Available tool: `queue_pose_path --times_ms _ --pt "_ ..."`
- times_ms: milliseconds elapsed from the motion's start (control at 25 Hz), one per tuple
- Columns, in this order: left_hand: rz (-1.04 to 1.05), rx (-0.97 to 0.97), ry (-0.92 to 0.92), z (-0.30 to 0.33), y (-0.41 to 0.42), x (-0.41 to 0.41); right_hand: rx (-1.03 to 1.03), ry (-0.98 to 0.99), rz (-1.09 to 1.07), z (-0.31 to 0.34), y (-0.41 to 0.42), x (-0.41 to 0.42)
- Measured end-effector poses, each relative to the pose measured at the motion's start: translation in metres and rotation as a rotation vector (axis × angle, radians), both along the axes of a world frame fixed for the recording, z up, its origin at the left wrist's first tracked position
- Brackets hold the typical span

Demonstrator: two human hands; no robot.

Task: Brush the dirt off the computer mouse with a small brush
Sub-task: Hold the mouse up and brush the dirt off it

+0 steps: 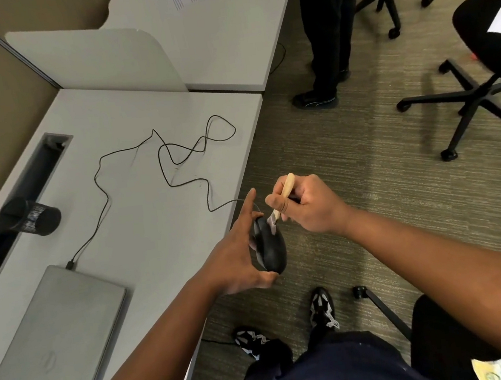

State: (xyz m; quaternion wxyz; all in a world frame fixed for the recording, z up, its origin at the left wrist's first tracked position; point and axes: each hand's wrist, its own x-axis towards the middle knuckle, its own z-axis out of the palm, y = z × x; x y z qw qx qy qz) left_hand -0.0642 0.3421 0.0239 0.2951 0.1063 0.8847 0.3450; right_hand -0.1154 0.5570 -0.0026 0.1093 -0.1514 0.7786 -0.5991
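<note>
Brushing's underway, looks like. The left hand point(238, 260) grips the mouse point(269, 247) up in the air, just off the bench point(150, 201) edge, its cord point(178, 167) trailing back across the top. The right hand point(304, 205) pinches the brush point(281, 198) like a pen, bristles on the mouse's front end. Next move probably calls for short flicks, turning the mouse to reach the seams.

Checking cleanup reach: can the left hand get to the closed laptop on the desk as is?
Probably not freely: the left hand is holding the mouse. The laptop lies close with nothing between, but the hand is occupied.
</note>
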Motion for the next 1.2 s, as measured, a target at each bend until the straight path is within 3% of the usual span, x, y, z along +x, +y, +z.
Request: queue_pose_path --times_ms 240,360,720,880,1080,1200 --pt "0.003 0.009 0.006 0.001 0.000 0.005 0.116 0.155 0.031 -0.005 0.001 0.002" --pt "0.016 -0.002 0.011 0.000 0.000 0.006 0.087 0.215 -0.056 0.000 0.003 0.005" --pt "0.031 -0.122 0.098 -0.002 0.004 0.004 0.229 0.003 0.001 0.016 0.002 0.009" --pt "-0.001 -0.209 0.150 -0.002 0.007 0.004 0.231 0.068 -0.055 0.014 -0.001 0.008" --pt "-0.018 -0.269 0.199 -0.003 0.008 0.003 0.242 -0.037 -0.021 0.013 -0.001 0.010" --pt "-0.033 -0.293 0.224 -0.003 0.010 0.003 0.242 0.039 -0.074 0.013 -0.002 0.010"
